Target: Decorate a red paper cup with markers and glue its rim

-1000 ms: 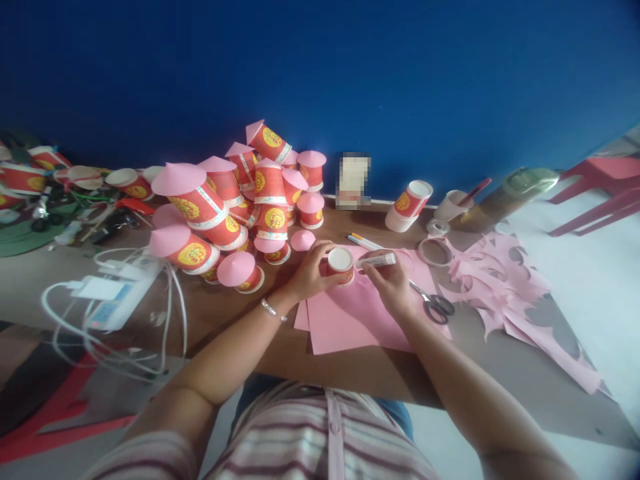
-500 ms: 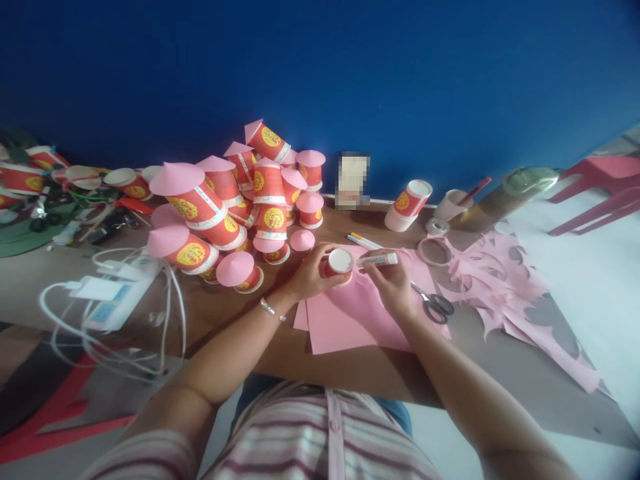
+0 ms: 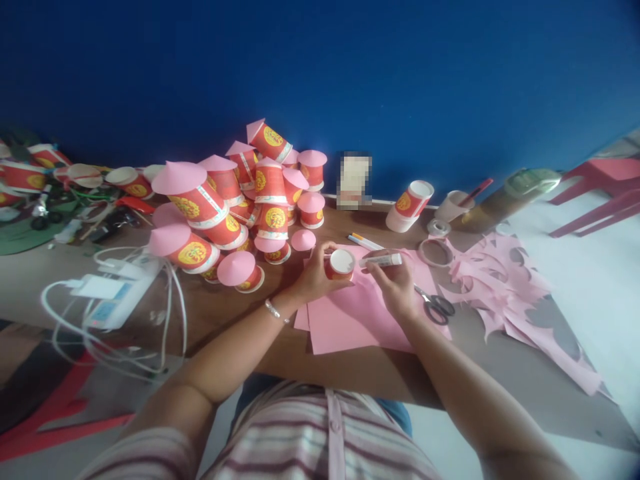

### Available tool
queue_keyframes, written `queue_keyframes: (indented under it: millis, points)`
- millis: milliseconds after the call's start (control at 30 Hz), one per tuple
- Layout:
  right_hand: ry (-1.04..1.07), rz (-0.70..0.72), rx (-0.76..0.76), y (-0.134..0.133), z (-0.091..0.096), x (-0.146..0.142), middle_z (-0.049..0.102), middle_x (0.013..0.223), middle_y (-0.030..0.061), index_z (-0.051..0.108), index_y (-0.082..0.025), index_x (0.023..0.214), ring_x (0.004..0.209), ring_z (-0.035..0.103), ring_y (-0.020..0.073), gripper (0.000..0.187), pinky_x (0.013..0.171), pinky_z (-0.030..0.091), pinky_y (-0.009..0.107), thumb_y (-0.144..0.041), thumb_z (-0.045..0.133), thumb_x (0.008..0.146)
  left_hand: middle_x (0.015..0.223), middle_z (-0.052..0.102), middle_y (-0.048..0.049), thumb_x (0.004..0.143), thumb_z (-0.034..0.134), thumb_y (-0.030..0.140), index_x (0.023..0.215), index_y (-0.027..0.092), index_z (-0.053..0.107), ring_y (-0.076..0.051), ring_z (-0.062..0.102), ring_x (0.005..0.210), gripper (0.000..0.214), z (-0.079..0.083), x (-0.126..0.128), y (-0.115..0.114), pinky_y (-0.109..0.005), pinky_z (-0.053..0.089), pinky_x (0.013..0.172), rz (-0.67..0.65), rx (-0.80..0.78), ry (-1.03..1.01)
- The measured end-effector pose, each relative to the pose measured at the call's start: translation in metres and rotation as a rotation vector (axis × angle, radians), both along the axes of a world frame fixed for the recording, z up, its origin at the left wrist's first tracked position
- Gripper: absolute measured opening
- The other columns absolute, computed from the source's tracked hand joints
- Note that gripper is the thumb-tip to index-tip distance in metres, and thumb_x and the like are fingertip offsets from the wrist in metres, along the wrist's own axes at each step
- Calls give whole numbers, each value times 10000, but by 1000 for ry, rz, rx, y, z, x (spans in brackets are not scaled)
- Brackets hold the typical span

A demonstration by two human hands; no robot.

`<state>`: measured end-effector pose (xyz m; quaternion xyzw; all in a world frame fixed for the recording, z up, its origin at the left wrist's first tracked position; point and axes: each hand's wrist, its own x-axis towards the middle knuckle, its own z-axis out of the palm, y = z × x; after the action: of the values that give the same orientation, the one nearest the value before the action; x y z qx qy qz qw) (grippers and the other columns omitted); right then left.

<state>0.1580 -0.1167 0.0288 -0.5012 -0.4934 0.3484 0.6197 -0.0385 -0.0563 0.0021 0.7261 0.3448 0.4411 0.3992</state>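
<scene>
My left hand (image 3: 316, 277) is wrapped around a red paper cup (image 3: 342, 264), whose pale round end faces up. Between the fingers of my right hand (image 3: 394, 283) is a slim white glue stick (image 3: 381, 261), lying almost level, its left end close to the cup's rim. Whether that end touches the cup I cannot tell. Beneath both hands lie pink paper sheets (image 3: 345, 327). Black-handled scissors (image 3: 438, 308) rest beside my right wrist, their blades partly hidden. A small pink paper cone (image 3: 303, 240) sits just beyond my left hand.
Stacked red cups with pink cone tops (image 3: 273, 217) stand at left. Nearby are a white power strip (image 3: 113, 303) and cables. On the right lie a tape roll (image 3: 435, 253), pink paper scraps (image 3: 520, 287) and a bottle (image 3: 510, 197). Two nested cups (image 3: 407, 207) stand near the blue wall.
My left hand and the cup have shifted very slightly right, and the glue stick has moved a little to the right too. Both hands keep their holds.
</scene>
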Motion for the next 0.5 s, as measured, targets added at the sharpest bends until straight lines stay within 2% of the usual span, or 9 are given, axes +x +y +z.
queue_keyframes:
  millis: [67,200,367,500]
  points:
    - [44,-22,9,2,2,2,740,960,44,675,-238,934,844,722,202,368,724,664,360,-554,852,870,1269,650,-111,682,986,372,1287,236,503,-291,681,1182,787,0,1,0,-509,590,1036,32,16,18]
    - [57,-25,-11,5,4,5,736,912,34,674,-239,917,822,715,201,387,716,674,367,-577,854,858,1248,670,-103,779,922,350,1309,239,547,-270,690,1165,658,6,-4,0,-480,594,1028,-53,16,16]
    - [-26,-6,-15,2,4,2,731,938,47,684,-226,921,810,709,194,369,727,668,369,-560,836,882,1243,664,-112,791,911,343,1311,236,568,-282,674,1188,632,8,-7,3,-487,578,1042,-124,1,-6]
    - [-15,3,-28,1,2,0,726,949,49,693,-217,936,808,710,190,386,724,669,363,-568,841,876,1234,663,-100,808,901,323,1274,237,587,-267,668,1173,568,10,-6,5,-472,571,1039,-173,43,-26]
